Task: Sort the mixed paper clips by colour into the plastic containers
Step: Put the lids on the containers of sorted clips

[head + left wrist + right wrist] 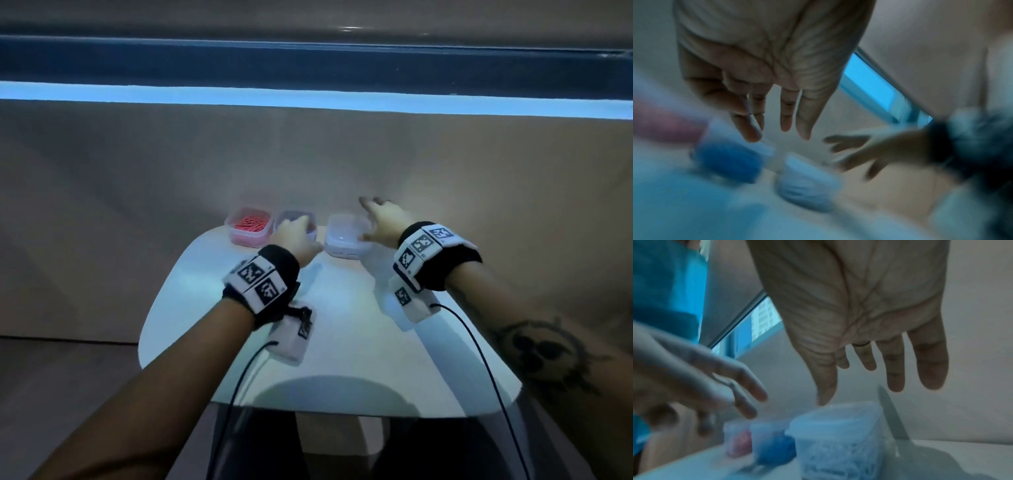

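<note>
Both hands, left hand (297, 236) and right hand (387, 221), reach with fingers spread and grip empty over three containers (346, 236) on the white tabletop (342, 335).

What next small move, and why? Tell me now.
Probably lower the right hand onto the white container, whose lid looks on; it hovers open over it. The left hand is open over the blue one. No loose clips show on the table.

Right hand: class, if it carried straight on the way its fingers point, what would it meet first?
Probably nothing on the table: the right hand points past the white-clip container toward the wall. The way looks free, though depth is unclear.
</note>
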`<control>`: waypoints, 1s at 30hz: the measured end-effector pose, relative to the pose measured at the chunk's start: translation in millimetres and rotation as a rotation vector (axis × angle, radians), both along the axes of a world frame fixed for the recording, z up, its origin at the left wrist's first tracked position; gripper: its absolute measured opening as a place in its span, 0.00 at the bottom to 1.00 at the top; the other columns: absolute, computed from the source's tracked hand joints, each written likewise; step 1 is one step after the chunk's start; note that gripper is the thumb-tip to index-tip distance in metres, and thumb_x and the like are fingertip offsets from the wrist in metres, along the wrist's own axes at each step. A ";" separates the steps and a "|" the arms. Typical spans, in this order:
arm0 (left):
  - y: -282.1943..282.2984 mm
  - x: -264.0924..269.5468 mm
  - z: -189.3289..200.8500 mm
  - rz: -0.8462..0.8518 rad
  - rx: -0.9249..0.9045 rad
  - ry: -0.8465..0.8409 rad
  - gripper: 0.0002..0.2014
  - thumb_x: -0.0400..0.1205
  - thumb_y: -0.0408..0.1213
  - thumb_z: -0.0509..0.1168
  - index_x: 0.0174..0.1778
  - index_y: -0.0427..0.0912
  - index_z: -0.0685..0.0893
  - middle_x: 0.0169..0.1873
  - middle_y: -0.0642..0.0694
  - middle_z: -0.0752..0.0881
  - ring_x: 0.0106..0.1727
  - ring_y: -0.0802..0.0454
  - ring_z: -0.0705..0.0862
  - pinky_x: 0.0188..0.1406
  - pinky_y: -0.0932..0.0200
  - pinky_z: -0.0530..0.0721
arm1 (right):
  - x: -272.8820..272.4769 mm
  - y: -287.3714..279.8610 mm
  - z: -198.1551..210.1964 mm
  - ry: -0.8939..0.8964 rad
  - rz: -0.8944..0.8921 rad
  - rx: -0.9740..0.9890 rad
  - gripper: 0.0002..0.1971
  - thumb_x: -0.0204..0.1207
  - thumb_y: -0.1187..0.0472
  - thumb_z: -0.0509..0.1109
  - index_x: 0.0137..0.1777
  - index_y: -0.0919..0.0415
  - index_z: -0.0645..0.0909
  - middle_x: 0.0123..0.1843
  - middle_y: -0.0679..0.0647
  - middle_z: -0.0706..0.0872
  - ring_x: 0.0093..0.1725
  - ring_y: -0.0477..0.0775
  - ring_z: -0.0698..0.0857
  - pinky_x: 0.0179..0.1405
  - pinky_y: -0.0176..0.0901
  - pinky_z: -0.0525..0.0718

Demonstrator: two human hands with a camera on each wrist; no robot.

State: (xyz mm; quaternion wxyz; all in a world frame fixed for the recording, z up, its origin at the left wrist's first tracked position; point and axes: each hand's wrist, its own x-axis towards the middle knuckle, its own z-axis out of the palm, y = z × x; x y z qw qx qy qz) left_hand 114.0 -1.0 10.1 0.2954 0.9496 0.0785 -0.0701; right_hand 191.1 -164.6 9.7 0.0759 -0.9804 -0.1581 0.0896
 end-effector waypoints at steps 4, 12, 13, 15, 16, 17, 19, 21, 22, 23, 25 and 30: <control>-9.0 22.3 2.9 -0.087 0.598 -0.029 0.14 0.85 0.40 0.56 0.63 0.41 0.78 0.60 0.38 0.78 0.60 0.38 0.81 0.53 0.51 0.78 | -14.4 -59.8 16.5 -0.016 -0.145 -0.074 0.25 0.78 0.59 0.67 0.74 0.65 0.70 0.70 0.63 0.77 0.69 0.61 0.76 0.66 0.48 0.73; -26.0 13.4 9.7 -0.246 0.786 -0.029 0.09 0.79 0.33 0.61 0.48 0.38 0.86 0.50 0.40 0.87 0.51 0.39 0.85 0.45 0.55 0.78 | -32.6 -108.1 -25.5 0.274 -0.328 -0.160 0.40 0.71 0.40 0.70 0.75 0.65 0.63 0.75 0.62 0.70 0.72 0.62 0.72 0.69 0.53 0.73; -27.8 9.0 7.4 -0.271 0.784 -0.049 0.09 0.79 0.34 0.61 0.46 0.38 0.86 0.47 0.40 0.87 0.50 0.39 0.86 0.44 0.55 0.79 | -34.1 -108.0 -28.6 0.249 -0.326 -0.155 0.38 0.71 0.41 0.71 0.74 0.64 0.66 0.74 0.62 0.71 0.71 0.62 0.72 0.68 0.53 0.74; -30.1 0.8 3.4 -0.300 0.739 -0.075 0.10 0.80 0.37 0.59 0.36 0.41 0.83 0.35 0.42 0.83 0.42 0.39 0.84 0.38 0.57 0.78 | -35.5 -109.3 -32.6 0.175 -0.327 -0.153 0.33 0.69 0.43 0.74 0.69 0.59 0.71 0.73 0.63 0.69 0.71 0.64 0.69 0.68 0.54 0.73; -29.3 -0.6 1.5 -0.308 0.692 -0.037 0.12 0.81 0.38 0.59 0.30 0.45 0.78 0.29 0.46 0.78 0.39 0.40 0.80 0.34 0.62 0.76 | -36.6 -110.3 -32.5 0.152 -0.327 -0.163 0.32 0.67 0.44 0.75 0.67 0.57 0.72 0.74 0.63 0.67 0.73 0.65 0.66 0.69 0.55 0.71; -27.6 -2.8 0.4 -0.347 0.637 0.001 0.13 0.81 0.38 0.59 0.29 0.47 0.75 0.28 0.49 0.75 0.39 0.44 0.76 0.32 0.65 0.74 | -36.9 -111.4 -32.0 0.147 -0.324 -0.176 0.31 0.67 0.45 0.76 0.66 0.56 0.72 0.76 0.63 0.65 0.74 0.65 0.64 0.69 0.56 0.70; -25.1 -5.5 3.2 -0.385 0.583 0.023 0.02 0.78 0.40 0.65 0.40 0.53 0.81 0.40 0.49 0.81 0.46 0.45 0.77 0.37 0.66 0.75 | -36.5 -112.7 -31.1 0.184 -0.305 -0.190 0.28 0.67 0.46 0.76 0.63 0.56 0.72 0.73 0.63 0.68 0.68 0.64 0.69 0.65 0.56 0.73; -20.5 -6.1 1.2 -0.397 0.669 -0.042 0.29 0.70 0.48 0.74 0.68 0.54 0.76 0.63 0.45 0.76 0.62 0.45 0.76 0.51 0.57 0.77 | -36.0 -111.5 -32.5 0.184 -0.282 -0.202 0.22 0.67 0.48 0.76 0.55 0.57 0.74 0.65 0.62 0.75 0.54 0.62 0.76 0.55 0.51 0.79; -19.7 -7.1 0.5 -0.375 0.713 -0.040 0.43 0.67 0.51 0.77 0.77 0.53 0.65 0.72 0.43 0.68 0.69 0.44 0.71 0.57 0.52 0.76 | -37.2 -110.5 -33.2 0.160 -0.280 -0.206 0.18 0.66 0.50 0.76 0.50 0.56 0.74 0.62 0.62 0.76 0.49 0.61 0.78 0.51 0.50 0.81; -18.5 -9.6 0.2 -0.344 0.742 -0.027 0.52 0.64 0.53 0.78 0.80 0.52 0.56 0.77 0.41 0.59 0.73 0.42 0.66 0.63 0.48 0.74 | -37.2 -110.0 -33.8 0.135 -0.284 -0.203 0.16 0.66 0.52 0.76 0.47 0.57 0.75 0.59 0.61 0.77 0.47 0.61 0.79 0.49 0.50 0.81; -15.4 -9.2 -5.0 -0.288 0.676 0.059 0.61 0.61 0.54 0.80 0.83 0.48 0.46 0.80 0.39 0.53 0.78 0.39 0.59 0.71 0.45 0.68 | -36.6 -109.1 -32.1 0.117 -0.301 -0.194 0.17 0.64 0.52 0.77 0.47 0.57 0.76 0.58 0.60 0.76 0.48 0.63 0.80 0.52 0.52 0.82; -5.1 -1.0 -18.0 -0.135 0.304 0.100 0.59 0.59 0.44 0.83 0.81 0.38 0.53 0.75 0.37 0.66 0.75 0.41 0.66 0.73 0.50 0.69 | -33.1 -119.2 -27.4 0.168 -0.385 -0.087 0.44 0.54 0.46 0.84 0.69 0.58 0.70 0.71 0.60 0.70 0.70 0.64 0.71 0.64 0.55 0.74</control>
